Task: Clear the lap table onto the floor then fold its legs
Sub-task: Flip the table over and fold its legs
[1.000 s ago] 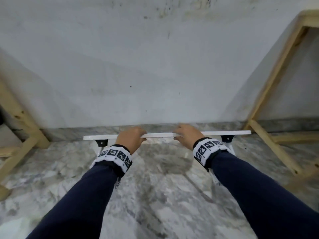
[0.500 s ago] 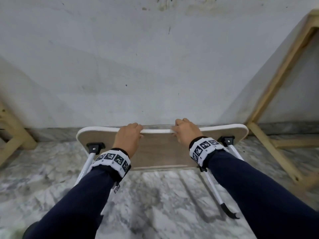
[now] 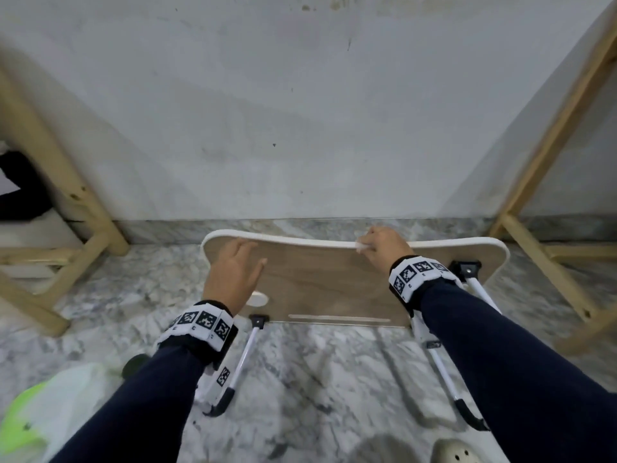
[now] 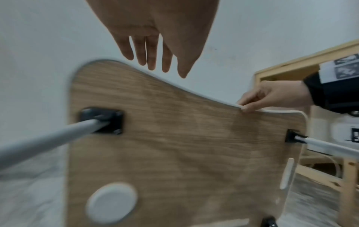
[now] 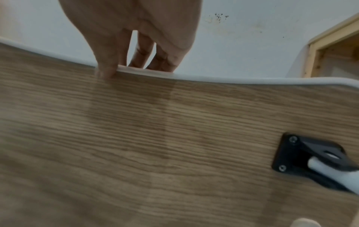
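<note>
With the right hand (image 3: 380, 250) pinching the top rim of the lap table (image 3: 327, 289), tipped on edge at twelve o'clock with its underside facing the person, and the left hand (image 3: 233, 272) loose-fingered before it, leg-folding seems next, likely starting with the seven o'clock leg (image 3: 242, 359); no readable writing.

Green-white bag (image 3: 43, 412) blurred, cut off — left leg (image 3: 213, 379) partly hidden.

lap table (image 3: 320, 285): matt woodgrain underside | legs (image 3: 245, 357): white metal, prob. | floor (image 3: 300, 379): glossy marble
</note>
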The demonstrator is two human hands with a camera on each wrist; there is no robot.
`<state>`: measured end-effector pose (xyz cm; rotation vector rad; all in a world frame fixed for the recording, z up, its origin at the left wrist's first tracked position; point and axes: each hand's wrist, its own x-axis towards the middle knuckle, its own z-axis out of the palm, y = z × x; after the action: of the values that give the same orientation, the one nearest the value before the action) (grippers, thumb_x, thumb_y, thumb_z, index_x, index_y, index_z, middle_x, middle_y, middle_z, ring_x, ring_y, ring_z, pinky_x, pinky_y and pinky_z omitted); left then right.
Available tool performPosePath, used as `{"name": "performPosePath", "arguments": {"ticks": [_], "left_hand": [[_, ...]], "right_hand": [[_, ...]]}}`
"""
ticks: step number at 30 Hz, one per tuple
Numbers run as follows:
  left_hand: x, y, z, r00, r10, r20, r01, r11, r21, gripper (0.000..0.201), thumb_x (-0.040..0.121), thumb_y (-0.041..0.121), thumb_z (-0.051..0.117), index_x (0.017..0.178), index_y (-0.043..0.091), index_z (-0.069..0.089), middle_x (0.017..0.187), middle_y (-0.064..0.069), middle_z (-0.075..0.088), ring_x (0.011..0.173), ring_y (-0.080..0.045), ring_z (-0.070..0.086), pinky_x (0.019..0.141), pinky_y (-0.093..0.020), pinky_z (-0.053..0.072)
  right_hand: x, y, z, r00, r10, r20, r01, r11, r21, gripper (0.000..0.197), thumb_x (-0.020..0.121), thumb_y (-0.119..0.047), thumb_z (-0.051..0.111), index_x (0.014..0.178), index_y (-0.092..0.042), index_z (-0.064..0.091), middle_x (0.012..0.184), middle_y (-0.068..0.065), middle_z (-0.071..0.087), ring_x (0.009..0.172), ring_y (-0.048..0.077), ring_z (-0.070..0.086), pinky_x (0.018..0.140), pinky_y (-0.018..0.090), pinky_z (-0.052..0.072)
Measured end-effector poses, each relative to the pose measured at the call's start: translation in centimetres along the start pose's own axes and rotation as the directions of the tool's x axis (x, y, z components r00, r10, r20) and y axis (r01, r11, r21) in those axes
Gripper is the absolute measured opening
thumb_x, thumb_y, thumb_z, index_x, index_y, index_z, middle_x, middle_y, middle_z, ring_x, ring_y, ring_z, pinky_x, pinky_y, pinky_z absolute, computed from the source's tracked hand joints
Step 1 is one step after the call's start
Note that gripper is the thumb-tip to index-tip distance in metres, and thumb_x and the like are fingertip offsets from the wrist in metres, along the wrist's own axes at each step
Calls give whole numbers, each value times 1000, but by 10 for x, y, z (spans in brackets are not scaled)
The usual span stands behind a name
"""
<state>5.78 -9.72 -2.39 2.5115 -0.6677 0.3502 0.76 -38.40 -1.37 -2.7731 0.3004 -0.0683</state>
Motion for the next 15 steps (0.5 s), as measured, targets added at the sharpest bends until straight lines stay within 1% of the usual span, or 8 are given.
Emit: {"name": "performPosePath", "arguments": {"ticks": [2, 3, 5, 7, 8, 11, 13, 15], "left_hand": [[-32, -32, -9, 989, -140, 38, 138, 989, 47, 31, 90, 21, 55, 115, 3, 58, 116, -15, 58, 107, -33, 54, 91, -44, 46], [-48, -48, -11, 967, -235, 96, 228, 970, 81, 36, 92, 22, 51, 122, 3, 54, 122, -16, 56, 112, -34, 52, 94, -44, 43], [-77, -73, -14, 871, -424, 249, 408, 906, 114, 45, 96, 24, 42, 137, 5, 39, 136, -18, 47, 121, -34, 47, 99, -43, 39], [-97, -81, -13, 766, -509, 392, 514, 852, 100, 48, 98, 21, 36, 143, 6, 26, 137, -20, 45, 111, -33, 52, 94, -40, 41], [-102, -80, -11, 745, -517, 421, 536, 840, 84, 48, 99, 20, 35, 144, 7, 23, 134, -21, 47, 103, -32, 53, 88, -38, 42], [-105, -77, -7, 746, -530, 404, 564, 825, 40, 48, 99, 15, 33, 145, 6, 21, 133, -20, 48, 105, -33, 54, 84, -34, 41], [-106, -74, -6, 737, -528, 422, 576, 818, 16, 46, 99, 12, 32, 143, 6, 22, 110, -16, 57, 82, -27, 55, 72, -33, 43], [-109, -69, -3, 714, -532, 456, 599, 801, -4, 46, 98, 10, 32, 142, 7, 20, 78, -5, 48, 58, -18, 43, 51, -28, 36]], "right_hand": [[2, -1, 9, 999, 49, -9, -49, 998, 51, 33, 92, -25, 52, 119, -10, 62, 128, 14, 52, 121, 31, 48, 105, 40, 39], [4, -2, 13, 997, 73, -28, -70, 994, 79, 34, 92, -25, 51, 120, -10, 62, 131, 14, 51, 121, 31, 48, 106, 39, 39], [8, -4, 17, 987, 138, -80, -125, 981, 150, 31, 91, -19, 52, 119, -8, 62, 132, 14, 52, 121, 30, 49, 104, 36, 39], [11, -6, 16, 980, 162, -112, -134, 966, 223, 26, 91, -11, 52, 112, -6, 66, 117, 14, 57, 113, 30, 54, 95, 32, 42], [11, -6, 14, 981, 153, -118, -122, 964, 238, 24, 90, -8, 52, 108, -6, 68, 103, 11, 56, 103, 27, 56, 89, 30, 43], [16, -6, 15, 983, 132, -130, -101, 969, 223, 22, 90, -8, 53, 106, -5, 68, 77, -4, 48, 86, 20, 51, 73, 27, 38], [18, -7, 17, 982, 136, -133, -102, 967, 234, 21, 90, -8, 54, 105, -4, 69, 72, -4, 44, 84, 21, 51, 72, 24, 34], [19, -8, 17, 983, 108, -150, -74, 974, 216, 21, 90, -7, 55, 103, -3, 71, 85, 6, 50, 86, 27, 53, 72, 25, 34]]}}
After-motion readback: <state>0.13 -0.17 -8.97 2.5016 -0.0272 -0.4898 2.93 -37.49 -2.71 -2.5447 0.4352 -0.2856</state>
